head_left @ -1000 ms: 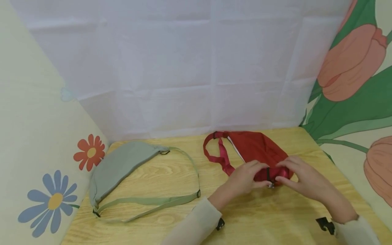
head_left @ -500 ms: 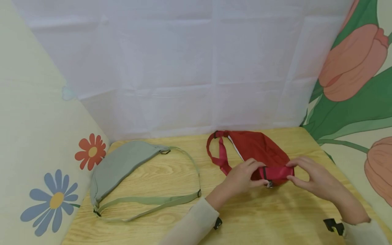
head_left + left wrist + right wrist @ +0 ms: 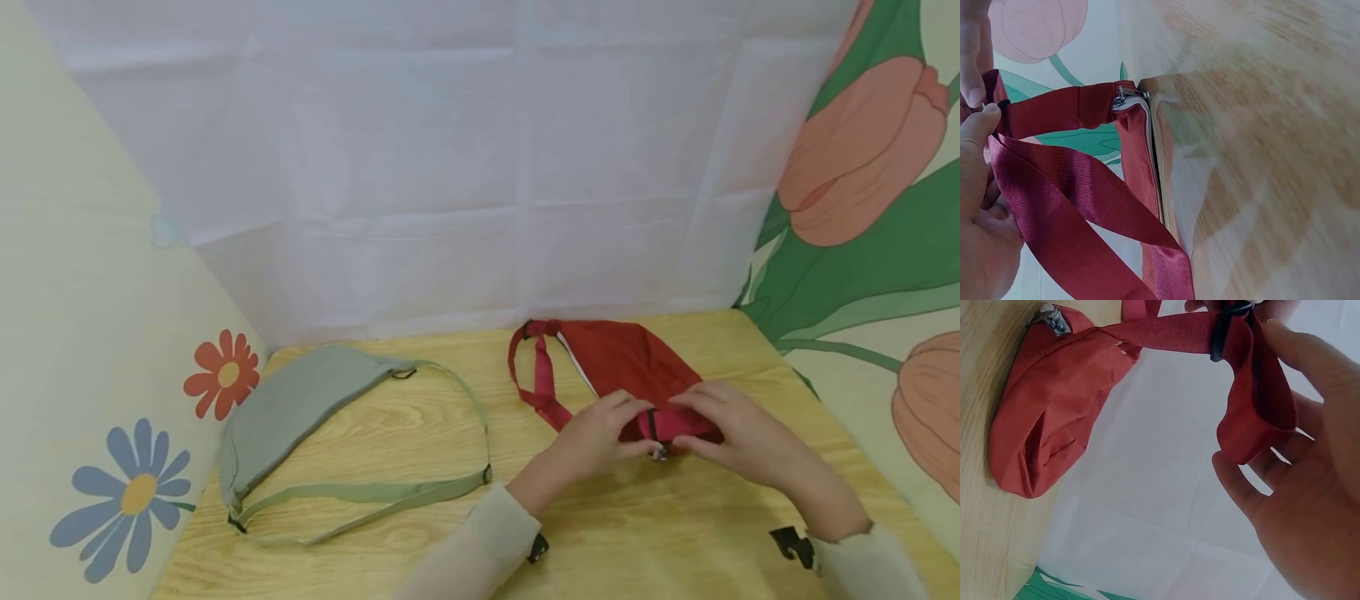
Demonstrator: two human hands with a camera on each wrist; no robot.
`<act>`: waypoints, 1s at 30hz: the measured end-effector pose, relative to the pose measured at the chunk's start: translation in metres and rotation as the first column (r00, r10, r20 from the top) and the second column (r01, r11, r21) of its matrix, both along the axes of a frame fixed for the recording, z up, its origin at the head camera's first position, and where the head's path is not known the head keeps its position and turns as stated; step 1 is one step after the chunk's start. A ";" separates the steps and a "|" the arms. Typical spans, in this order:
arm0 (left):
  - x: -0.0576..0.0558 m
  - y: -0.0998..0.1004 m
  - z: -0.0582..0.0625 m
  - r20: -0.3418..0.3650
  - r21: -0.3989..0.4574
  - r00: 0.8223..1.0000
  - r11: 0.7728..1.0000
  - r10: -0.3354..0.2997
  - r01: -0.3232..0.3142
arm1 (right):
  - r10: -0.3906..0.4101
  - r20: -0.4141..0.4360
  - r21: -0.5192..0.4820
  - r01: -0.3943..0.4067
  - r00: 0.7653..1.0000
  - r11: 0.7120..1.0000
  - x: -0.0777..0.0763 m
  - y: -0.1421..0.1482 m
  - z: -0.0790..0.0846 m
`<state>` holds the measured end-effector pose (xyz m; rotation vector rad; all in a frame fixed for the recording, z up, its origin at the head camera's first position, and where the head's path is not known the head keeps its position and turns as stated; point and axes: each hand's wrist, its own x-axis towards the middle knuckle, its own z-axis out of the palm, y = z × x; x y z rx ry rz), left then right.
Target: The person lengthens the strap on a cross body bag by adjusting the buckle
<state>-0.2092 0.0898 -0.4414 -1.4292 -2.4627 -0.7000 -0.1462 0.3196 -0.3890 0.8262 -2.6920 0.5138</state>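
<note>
A red waist bag [image 3: 630, 354] lies at the right of the wooden table, with its dark red strap [image 3: 551, 407] looping off to the left. My left hand [image 3: 592, 437] pinches the strap beside a black slider buckle [image 3: 1221, 334], between thumb and fingertips. Around a folded loop of the same strap [image 3: 1250, 434], my right hand [image 3: 750, 433] curls its fingers and thumb. The two hands hold the strap just above the bag's near end, close together. In the left wrist view, a zipper pull [image 3: 1125, 94] shows at the bag's corner.
A grey-green waist bag [image 3: 300, 408] rests on the left of the table [image 3: 375, 575], its pale green strap [image 3: 390, 493] spread toward the middle. A white sheet [image 3: 420, 183] hangs behind. Flower-patterned walls [image 3: 862, 283] stand on both sides.
My right hand drew the strap loop out to the right half a second ago, then came back left toward my left hand. My left hand has barely moved.
</note>
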 end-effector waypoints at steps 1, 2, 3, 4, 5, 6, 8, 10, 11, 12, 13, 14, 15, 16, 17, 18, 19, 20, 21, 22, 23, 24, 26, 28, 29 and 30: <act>0.000 0.000 0.000 0.005 -0.002 1.000 1.000 0.001 -0.001 | 0.006 -0.007 0.002 -0.006 1.000 1.000 -0.001 0.000 -0.001; 0.000 0.000 0.000 0.011 -0.002 1.000 1.000 0.001 -0.001 | 0.012 -0.010 0.004 -0.012 1.000 1.000 -0.001 0.000 -0.001; 0.001 0.000 0.000 0.018 -0.002 1.000 1.000 0.001 -0.001 | 0.016 -0.013 0.007 -0.016 1.000 1.000 -0.001 0.000 -0.002; 0.001 0.000 0.000 0.025 -0.004 1.000 1.000 0.003 -0.002 | 0.019 -0.014 0.008 -0.019 1.000 1.000 -0.002 0.000 -0.003; 0.001 0.000 0.000 0.028 -0.006 1.000 1.000 0.004 -0.003 | 0.023 -0.014 0.011 -0.022 1.000 1.000 -0.002 0.000 -0.004; 0.001 -0.001 0.000 0.031 -0.008 1.000 1.000 0.005 -0.005 | 0.028 -0.011 0.010 -0.028 1.000 1.000 -0.002 0.001 -0.004; 0.001 -0.001 0.000 0.030 -0.015 1.000 1.000 0.008 -0.008 | 0.037 -0.005 0.008 -0.037 0.999 0.999 -0.002 0.001 -0.005; 0.001 -0.001 0.000 0.023 -0.029 1.000 0.999 0.014 -0.013 | 0.047 -0.001 0.004 -0.047 0.999 0.999 -0.002 0.002 -0.006; 0.001 -0.001 0.001 0.024 -0.033 1.000 0.999 0.014 -0.013 | 0.051 -0.001 0.005 -0.051 0.999 0.999 -0.001 0.002 -0.006; 0.001 -0.002 0.001 0.024 -0.036 1.000 0.999 0.014 -0.013 | 0.053 -0.001 0.006 -0.053 0.999 0.999 -0.001 0.002 -0.006; 0.001 -0.002 0.001 0.025 -0.037 1.000 0.999 0.013 -0.012 | 0.054 -0.001 0.008 -0.054 0.999 0.998 -0.001 0.002 -0.007; 0.001 -0.002 0.001 0.026 -0.038 1.000 0.999 0.012 -0.011 | 0.054 -0.002 0.010 -0.054 0.999 0.998 -0.001 0.002 -0.007; 0.001 -0.002 0.002 0.027 -0.037 1.000 0.999 0.011 -0.010 | 0.055 -0.004 0.013 -0.055 0.998 0.998 -0.001 0.002 -0.007; 0.001 -0.002 0.002 0.028 -0.038 1.000 0.999 0.011 -0.010 | 0.054 -0.005 0.015 -0.054 0.999 0.998 -0.001 0.002 -0.008; 0.001 -0.002 0.002 0.027 -0.039 1.000 0.999 0.012 -0.011 | 0.052 -0.008 0.015 -0.052 0.999 0.999 0.000 0.003 -0.008; 0.001 -0.002 0.002 0.025 -0.039 1.000 0.999 0.014 -0.013 | 0.051 -0.008 0.010 -0.051 0.999 0.999 0.000 0.003 -0.009; 0.002 -0.002 0.002 0.025 -0.040 1.000 0.999 0.017 -0.016 | 0.051 -0.009 0.003 -0.051 0.999 0.999 0.000 0.004 -0.009; 0.002 -0.003 0.002 0.026 -0.041 0.999 0.999 0.022 -0.021 | 0.050 -0.011 -0.003 -0.050 0.999 0.999 0.001 0.005 -0.009; 0.002 -0.003 0.002 0.028 -0.044 0.999 0.999 0.027 -0.026 | 0.050 -0.010 -0.011 -0.050 0.999 0.999 0.002 0.006 -0.009; 0.002 -0.003 0.002 0.031 -0.047 0.999 0.998 0.032 -0.031 | 0.049 -0.012 -0.018 -0.049 0.999 0.999 0.002 0.008 -0.009; 0.002 -0.004 0.002 0.033 -0.050 0.999 0.998 0.037 -0.035 | 0.049 -0.014 -0.024 -0.049 0.999 0.998 0.003 0.010 -0.009; 0.002 -0.004 0.002 0.039 -0.054 0.998 0.998 0.041 -0.039 | 0.050 -0.015 -0.029 -0.050 0.999 0.998 0.004 0.012 -0.009; 0.003 -0.005 0.003 0.046 -0.060 0.998 0.997 0.052 -0.049 | 0.044 -0.026 -0.032 -0.045 0.999 0.998 0.005 0.016 -0.009; 0.003 -0.006 0.003 0.047 -0.060 0.997 0.997 0.058 -0.056 | 0.037 -0.045 -0.032 -0.039 0.998 0.999 0.007 0.019 -0.008; 0.003 -0.007 0.003 0.044 -0.058 0.997 0.997 0.061 -0.058 | 0.034 -0.054 -0.035 -0.036 0.998 0.999 0.007 0.021 -0.007; 0.002 -0.007 0.003 0.040 -0.053 0.997 0.997 0.063 -0.061 | 0.031 -0.062 -0.040 -0.033 0.998 0.999 0.007 0.023 -0.007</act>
